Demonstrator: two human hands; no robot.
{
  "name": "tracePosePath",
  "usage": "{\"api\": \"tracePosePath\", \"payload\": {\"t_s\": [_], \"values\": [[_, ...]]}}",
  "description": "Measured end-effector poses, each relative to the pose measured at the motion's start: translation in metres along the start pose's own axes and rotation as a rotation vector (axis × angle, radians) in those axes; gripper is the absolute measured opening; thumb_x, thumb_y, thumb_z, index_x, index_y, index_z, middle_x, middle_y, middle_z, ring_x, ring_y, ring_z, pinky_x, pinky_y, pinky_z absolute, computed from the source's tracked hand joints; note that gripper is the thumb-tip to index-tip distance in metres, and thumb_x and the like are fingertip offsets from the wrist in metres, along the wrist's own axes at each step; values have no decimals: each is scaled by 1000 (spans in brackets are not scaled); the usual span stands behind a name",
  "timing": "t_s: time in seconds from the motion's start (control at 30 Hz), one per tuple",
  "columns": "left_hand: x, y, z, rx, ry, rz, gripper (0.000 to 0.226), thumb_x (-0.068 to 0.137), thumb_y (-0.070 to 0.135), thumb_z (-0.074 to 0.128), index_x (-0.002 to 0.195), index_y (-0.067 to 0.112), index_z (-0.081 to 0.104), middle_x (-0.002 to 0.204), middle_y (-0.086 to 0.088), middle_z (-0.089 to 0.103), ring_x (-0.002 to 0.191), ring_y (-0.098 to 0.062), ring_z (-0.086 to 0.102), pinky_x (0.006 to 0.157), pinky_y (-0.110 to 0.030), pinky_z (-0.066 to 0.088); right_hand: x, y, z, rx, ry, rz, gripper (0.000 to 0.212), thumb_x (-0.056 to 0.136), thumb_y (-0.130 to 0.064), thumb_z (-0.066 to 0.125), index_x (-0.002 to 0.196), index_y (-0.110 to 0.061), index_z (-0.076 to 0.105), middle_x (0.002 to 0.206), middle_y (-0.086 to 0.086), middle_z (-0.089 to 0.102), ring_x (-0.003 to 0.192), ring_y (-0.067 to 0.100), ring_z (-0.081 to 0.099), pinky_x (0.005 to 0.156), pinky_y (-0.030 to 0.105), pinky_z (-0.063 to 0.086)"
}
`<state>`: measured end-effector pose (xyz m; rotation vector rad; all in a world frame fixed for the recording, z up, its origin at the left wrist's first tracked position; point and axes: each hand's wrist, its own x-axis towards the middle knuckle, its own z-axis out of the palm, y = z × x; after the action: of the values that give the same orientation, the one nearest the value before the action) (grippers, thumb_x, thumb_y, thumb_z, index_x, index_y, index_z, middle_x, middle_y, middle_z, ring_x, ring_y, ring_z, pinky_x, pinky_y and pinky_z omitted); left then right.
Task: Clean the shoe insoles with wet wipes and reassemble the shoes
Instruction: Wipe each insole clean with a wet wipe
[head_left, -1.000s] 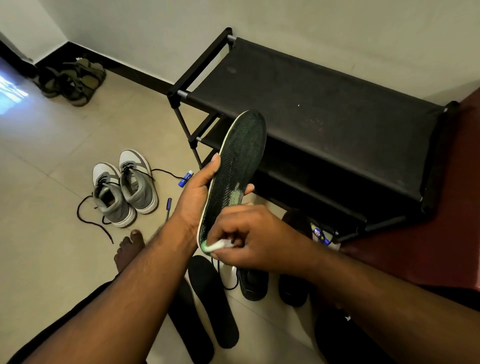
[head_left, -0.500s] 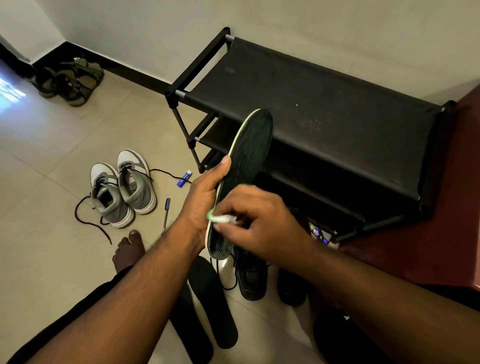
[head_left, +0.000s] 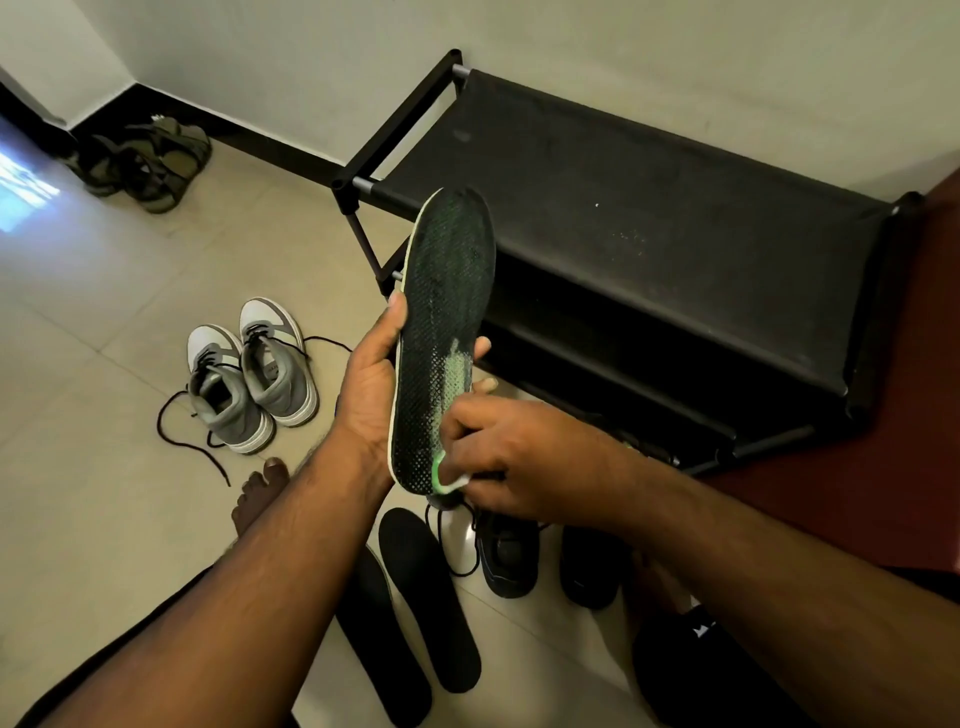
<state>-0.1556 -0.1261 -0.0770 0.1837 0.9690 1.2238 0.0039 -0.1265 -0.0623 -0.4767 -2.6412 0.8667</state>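
While the left hand (head_left: 371, 384) grips the insole (head_left: 441, 338) upright before the shoe rack (head_left: 649, 249), its face is open for wiping.
Right hand (head_left: 511, 457) pinches the wet wipe (head_left: 451, 480) against the insole's heel, scrubbing there.

You hold an insole (head_left: 441, 332) with a matt black mesh-like face, dotted all over, worn pale green in patches. The rack (head_left: 649, 218) is matt black cloth on dark tubes (plastic or metal, unclear). The floor tiles (head_left: 104, 322) look smooth, slightly glossy. The grey sneakers (head_left: 249, 374) look soft, with white rubbery soles.
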Motion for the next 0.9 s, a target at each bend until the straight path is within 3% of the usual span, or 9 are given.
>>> {"api": "tracePosePath", "payload": {"t_s": [0.17, 0.33, 0.47, 0.6, 0.8, 0.9], "values": [[1, 5, -2, -38, -9, 19, 56, 93, 56, 48, 92, 10, 79, 89, -13, 72, 82, -26, 67, 76, -37, 58, -1, 13, -9, -107, 89, 53, 13, 77, -2, 71, 86, -10, 72, 94, 3, 59, 82, 14, 58, 65, 24, 50], [-3, 3, 2, -84, -60, 26, 53, 96, 52, 46, 94, 8, 76, 90, -13, 71, 81, -25, 68, 75, -39, 60, 0, 21, -14, 1, 451, 188, 8, 81, -3, 73, 88, -6, 74, 89, 4, 60, 86, -5, 53, 77, 8, 41], [-6, -1, 6, -86, -58, 59, 49, 100, 44, 45, 95, 6, 74, 89, -11, 73, 79, -24, 71, 74, -35, 61, 1, 23, -12, 5, 577, 284, 9, 82, -6, 72, 90, -8, 75, 88, 1, 64, 83, 5, 60, 75, 16, 48], [-5, 2, 4, -92, -45, 70, 61, 88, 52, 54, 122, 3, 66, 109, -20, 67, 96, -30, 67, 96, -46, 52, 3, 16, 2, 35, 477, 298, 7, 81, -10, 72, 87, -10, 74, 82, -1, 66, 76, 9, 60, 70, 27, 51], [-4, 17, -3, -176, 12, 217, 69, 90, 51, 48, 137, 1, 53, 121, -20, 60, 103, -32, 63, 98, -44, 49, 3, -2, 13, 295, 316, 352, 8, 77, -11, 77, 85, -9, 74, 73, -1, 66, 66, 7, 58, 60, 20, 48], [-5, 20, -4, -171, 10, 244, 75, 94, 53, 44, 148, 1, 41, 130, -20, 52, 104, -31, 61, 92, -39, 54, 3, -14, 20, 689, 208, 498, 11, 79, -3, 76, 85, -10, 71, 69, 3, 67, 58, 5, 59, 55, 19, 50]]}}
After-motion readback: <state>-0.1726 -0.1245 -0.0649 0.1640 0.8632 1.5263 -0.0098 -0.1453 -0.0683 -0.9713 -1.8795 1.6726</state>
